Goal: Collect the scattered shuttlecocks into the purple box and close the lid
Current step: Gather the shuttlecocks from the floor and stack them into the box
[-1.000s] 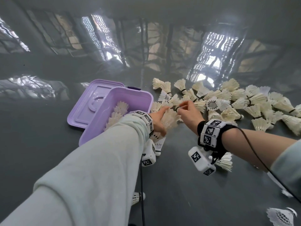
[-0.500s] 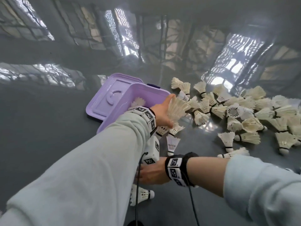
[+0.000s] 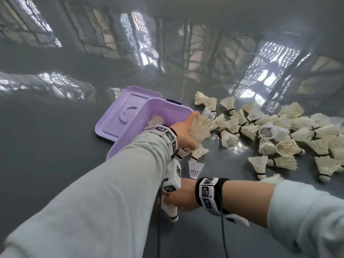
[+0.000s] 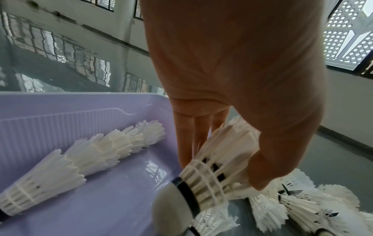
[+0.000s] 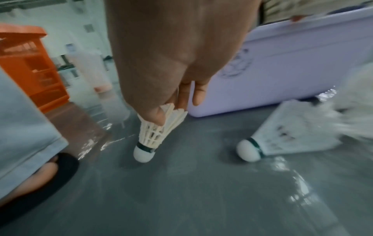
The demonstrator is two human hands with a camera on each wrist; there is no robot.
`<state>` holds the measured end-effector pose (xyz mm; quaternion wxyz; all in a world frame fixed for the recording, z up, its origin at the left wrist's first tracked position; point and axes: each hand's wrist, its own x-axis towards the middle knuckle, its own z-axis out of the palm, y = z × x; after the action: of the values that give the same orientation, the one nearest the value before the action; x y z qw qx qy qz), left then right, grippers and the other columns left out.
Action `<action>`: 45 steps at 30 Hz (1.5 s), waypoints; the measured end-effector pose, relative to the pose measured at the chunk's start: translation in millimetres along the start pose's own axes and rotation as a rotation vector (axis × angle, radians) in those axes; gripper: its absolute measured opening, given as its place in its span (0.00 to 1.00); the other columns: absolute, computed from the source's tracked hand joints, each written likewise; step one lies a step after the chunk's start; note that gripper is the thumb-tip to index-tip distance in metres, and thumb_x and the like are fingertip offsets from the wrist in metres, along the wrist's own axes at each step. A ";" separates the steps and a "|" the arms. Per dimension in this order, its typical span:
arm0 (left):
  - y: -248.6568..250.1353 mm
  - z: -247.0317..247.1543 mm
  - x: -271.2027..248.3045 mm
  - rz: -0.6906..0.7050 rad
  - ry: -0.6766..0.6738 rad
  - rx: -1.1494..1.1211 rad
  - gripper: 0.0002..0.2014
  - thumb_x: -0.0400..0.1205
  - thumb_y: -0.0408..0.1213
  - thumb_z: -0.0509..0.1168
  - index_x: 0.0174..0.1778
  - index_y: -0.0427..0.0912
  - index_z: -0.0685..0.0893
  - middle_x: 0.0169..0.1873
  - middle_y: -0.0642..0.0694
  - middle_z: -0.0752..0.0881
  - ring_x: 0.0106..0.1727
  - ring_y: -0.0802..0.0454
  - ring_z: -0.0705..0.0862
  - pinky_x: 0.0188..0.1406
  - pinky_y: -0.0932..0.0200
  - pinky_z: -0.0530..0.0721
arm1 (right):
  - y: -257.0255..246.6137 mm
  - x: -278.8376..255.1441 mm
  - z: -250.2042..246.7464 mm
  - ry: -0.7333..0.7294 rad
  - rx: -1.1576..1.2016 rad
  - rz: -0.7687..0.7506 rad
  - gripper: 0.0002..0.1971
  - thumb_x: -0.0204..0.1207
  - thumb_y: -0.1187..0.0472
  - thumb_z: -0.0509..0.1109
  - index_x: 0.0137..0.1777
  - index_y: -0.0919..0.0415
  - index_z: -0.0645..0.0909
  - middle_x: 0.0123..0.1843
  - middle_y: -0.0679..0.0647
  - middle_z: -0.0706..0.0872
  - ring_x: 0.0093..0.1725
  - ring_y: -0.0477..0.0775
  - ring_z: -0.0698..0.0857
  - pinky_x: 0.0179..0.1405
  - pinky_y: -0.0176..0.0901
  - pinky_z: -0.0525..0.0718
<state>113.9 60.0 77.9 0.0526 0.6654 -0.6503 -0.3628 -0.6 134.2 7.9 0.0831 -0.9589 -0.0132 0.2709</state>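
The left hand (image 4: 232, 89) is gripping a nested stack of shuttlecocks (image 4: 218, 161), fingers and thumb curled round the feather skirts, cork end pointing back toward the wrist, just beside the near rim of the purple box (image 3: 163, 110); the right hand (image 5: 173, 52) is pinching a single shuttlecock (image 5: 153, 135) by the tips of its feathers, cork hanging just above or on the grey floor (image 5: 201, 199), below and behind the left wrist; which, the frames are not settling; these things are looking very light, with thin feathers likely to bend or crush under a hard squeeze, so the firmer lower skirt near the cork is seeming the safer hold, and nesting is letting one hand carry several; inside the box, left of the left hand, a nested row (image 4: 80, 153) is lying on its side along the ribbed wall; the lid (image 3: 122, 114) is lying open beyond it; a large scatter (image 3: 275, 135) is lying to the right of both hands, so most of the collecting is appearing undone.
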 end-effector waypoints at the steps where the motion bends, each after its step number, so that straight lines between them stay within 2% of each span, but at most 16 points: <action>1: 6.4 1.0 3.8 0.013 0.019 0.002 0.53 0.72 0.38 0.74 0.82 0.54 0.41 0.35 0.43 0.79 0.43 0.39 0.84 0.41 0.57 0.78 | 1.3 -17.7 -9.5 0.038 0.101 -0.002 0.14 0.80 0.64 0.65 0.63 0.67 0.80 0.43 0.61 0.81 0.49 0.65 0.80 0.42 0.38 0.80; 3: 22.2 4.0 12.0 0.054 0.047 0.013 0.52 0.72 0.38 0.73 0.82 0.53 0.41 0.31 0.44 0.79 0.39 0.40 0.84 0.39 0.55 0.81 | 18.7 -36.1 5.3 0.091 0.163 0.037 0.13 0.69 0.68 0.70 0.54 0.64 0.83 0.43 0.59 0.85 0.47 0.64 0.82 0.41 0.48 0.86; 5: 38.1 8.3 21.6 0.097 0.054 0.035 0.52 0.71 0.38 0.72 0.82 0.54 0.42 0.29 0.45 0.78 0.35 0.41 0.83 0.37 0.55 0.82 | 41.8 -62.7 26.8 0.120 0.221 0.142 0.11 0.67 0.67 0.67 0.50 0.61 0.82 0.46 0.56 0.87 0.51 0.61 0.81 0.45 0.52 0.84; 10: 52.3 28.6 36.9 0.078 -0.013 0.082 0.52 0.69 0.36 0.72 0.78 0.62 0.41 0.31 0.45 0.79 0.36 0.44 0.84 0.41 0.51 0.87 | 81.1 -143.1 40.6 0.413 0.406 0.630 0.02 0.71 0.59 0.64 0.41 0.56 0.77 0.41 0.50 0.80 0.47 0.52 0.77 0.43 0.44 0.78; 12: 52.6 39.7 41.1 0.055 -0.032 0.077 0.52 0.67 0.35 0.72 0.76 0.64 0.42 0.33 0.43 0.81 0.37 0.42 0.86 0.43 0.47 0.89 | 96.6 -170.7 42.4 0.524 0.551 0.898 0.05 0.74 0.57 0.65 0.41 0.58 0.78 0.42 0.49 0.81 0.44 0.52 0.80 0.41 0.40 0.78; 16: 51.9 57.7 47.1 0.022 -0.128 0.165 0.56 0.67 0.36 0.75 0.75 0.67 0.38 0.41 0.40 0.83 0.40 0.40 0.87 0.46 0.43 0.89 | 119.7 -203.2 41.0 0.910 0.767 1.222 0.04 0.77 0.60 0.66 0.43 0.60 0.79 0.41 0.52 0.83 0.38 0.50 0.81 0.35 0.37 0.79; 18: 51.8 61.8 47.4 0.046 -0.180 0.197 0.57 0.68 0.37 0.77 0.74 0.68 0.37 0.42 0.39 0.85 0.40 0.40 0.88 0.46 0.42 0.89 | 123.9 -204.1 34.5 0.956 0.801 1.193 0.04 0.78 0.61 0.66 0.46 0.61 0.80 0.42 0.51 0.83 0.39 0.49 0.81 0.35 0.35 0.78; 21: 49.5 63.4 46.7 0.083 -0.206 0.195 0.58 0.69 0.35 0.77 0.78 0.66 0.37 0.43 0.38 0.86 0.41 0.41 0.88 0.48 0.43 0.88 | 122.2 -193.7 24.3 0.919 0.862 1.092 0.05 0.77 0.63 0.67 0.49 0.63 0.83 0.44 0.57 0.86 0.41 0.55 0.84 0.41 0.46 0.86; 25: 41.0 59.7 44.1 0.117 -0.204 0.174 0.64 0.68 0.35 0.78 0.77 0.67 0.29 0.59 0.35 0.84 0.45 0.41 0.87 0.52 0.44 0.87 | 115.4 -166.2 15.2 0.804 0.853 0.981 0.06 0.74 0.65 0.66 0.45 0.64 0.83 0.41 0.58 0.87 0.40 0.57 0.83 0.43 0.49 0.81; 29: 33.4 56.0 39.7 0.185 -0.142 0.115 0.69 0.65 0.34 0.78 0.74 0.67 0.21 0.74 0.35 0.72 0.49 0.41 0.87 0.54 0.45 0.87 | 114.5 -147.7 1.6 0.850 0.922 0.959 0.08 0.76 0.68 0.60 0.41 0.66 0.81 0.38 0.57 0.84 0.39 0.54 0.79 0.41 0.45 0.76; 32: 32.5 54.0 37.0 0.243 -0.041 0.150 0.72 0.62 0.38 0.79 0.65 0.75 0.16 0.66 0.37 0.72 0.56 0.35 0.83 0.55 0.41 0.85 | 117.5 -142.1 -5.8 0.890 0.902 0.946 0.09 0.76 0.70 0.57 0.42 0.69 0.80 0.43 0.61 0.86 0.44 0.58 0.81 0.45 0.48 0.77; 35: 37.8 53.1 34.3 0.293 0.006 0.244 0.70 0.65 0.39 0.77 0.66 0.72 0.15 0.63 0.38 0.71 0.53 0.35 0.83 0.52 0.41 0.85 | 119.1 -139.4 -9.5 0.881 0.808 0.943 0.09 0.78 0.70 0.55 0.43 0.68 0.78 0.41 0.61 0.83 0.41 0.56 0.77 0.37 0.44 0.71; 37: 40.7 52.7 33.5 0.303 0.007 0.271 0.68 0.66 0.40 0.77 0.69 0.71 0.17 0.63 0.38 0.72 0.49 0.35 0.84 0.49 0.42 0.86 | 119.7 -138.9 -10.2 0.838 0.754 0.948 0.09 0.79 0.69 0.55 0.45 0.65 0.78 0.42 0.59 0.83 0.42 0.55 0.78 0.37 0.42 0.70; 39: 41.0 52.1 33.2 0.291 -0.013 0.257 0.65 0.65 0.39 0.76 0.72 0.70 0.23 0.61 0.38 0.75 0.47 0.35 0.85 0.48 0.42 0.86 | 120.6 -138.1 -8.8 0.780 0.706 0.941 0.08 0.79 0.68 0.56 0.44 0.61 0.76 0.44 0.58 0.82 0.44 0.56 0.79 0.41 0.41 0.70; 42: 39.6 50.5 35.2 0.250 -0.022 0.186 0.62 0.64 0.36 0.77 0.76 0.62 0.32 0.49 0.42 0.81 0.43 0.39 0.85 0.44 0.45 0.87 | 125.8 -136.8 -5.0 0.720 0.617 0.956 0.08 0.78 0.67 0.59 0.48 0.63 0.80 0.52 0.61 0.81 0.52 0.58 0.78 0.53 0.45 0.74; 45: 39.1 49.3 37.9 0.215 0.021 0.151 0.61 0.65 0.37 0.78 0.79 0.53 0.35 0.40 0.46 0.80 0.40 0.42 0.84 0.40 0.53 0.82 | 132.6 -133.0 -1.3 0.844 0.649 1.057 0.12 0.78 0.62 0.64 0.60 0.61 0.79 0.60 0.58 0.79 0.60 0.57 0.78 0.61 0.44 0.73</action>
<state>50.3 39.7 47.3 0.0477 0.5977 -0.7427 -0.2981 -115.9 -6.1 55.7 0.2187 -0.7872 0.5627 -0.1257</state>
